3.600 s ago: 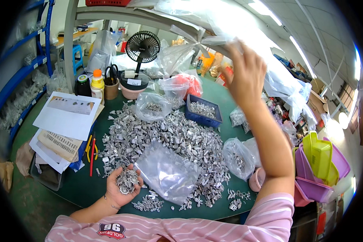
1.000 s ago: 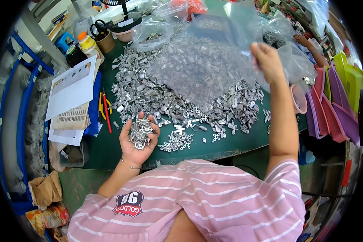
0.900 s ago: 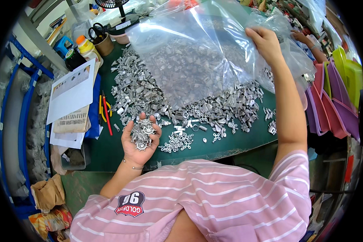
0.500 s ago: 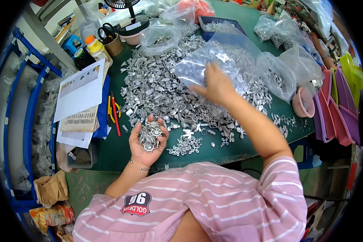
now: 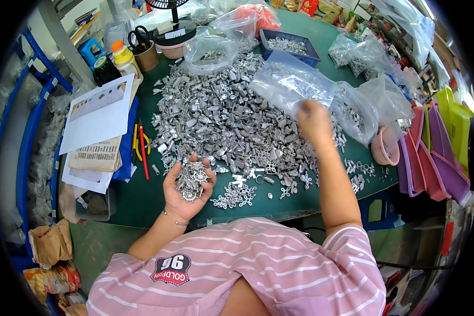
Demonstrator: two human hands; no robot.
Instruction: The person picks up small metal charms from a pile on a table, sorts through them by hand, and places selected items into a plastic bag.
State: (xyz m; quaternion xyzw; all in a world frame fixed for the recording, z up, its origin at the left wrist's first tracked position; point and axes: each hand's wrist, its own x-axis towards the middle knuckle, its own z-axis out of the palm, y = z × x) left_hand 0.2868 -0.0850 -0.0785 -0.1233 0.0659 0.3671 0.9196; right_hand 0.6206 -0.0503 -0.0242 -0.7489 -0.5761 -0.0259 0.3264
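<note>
My left hand [image 5: 182,203], palm up at the near edge of the table, is closed around a handful of silver, wheel-shaped metal charms [image 5: 191,180]. Beyond it spreads a wide heap of small silver metal pieces [image 5: 210,105]. A clear plastic bag [image 5: 287,79] lies over the right side of that heap. At the bag's near right corner is my right hand [image 5: 315,124], smeared by motion; whether its fingers grip the plastic does not show. Just right of my left hand sits a small pile of silver linked-ring pieces [image 5: 234,196].
A blue tray of metal pieces [image 5: 289,46] stands at the back. Red-handled pliers [image 5: 143,152] lie by papers [image 5: 97,113] on the left. On the right are a pink cup [image 5: 385,146], open plastic bags [image 5: 355,113] and coloured bins [image 5: 432,158]. A small fan [image 5: 168,10] stands far back.
My right hand has moved right and nearer to me, from over the bag to its near corner. The bag has shifted right, uncovering part of the heap. My left hand still holds its charms.
</note>
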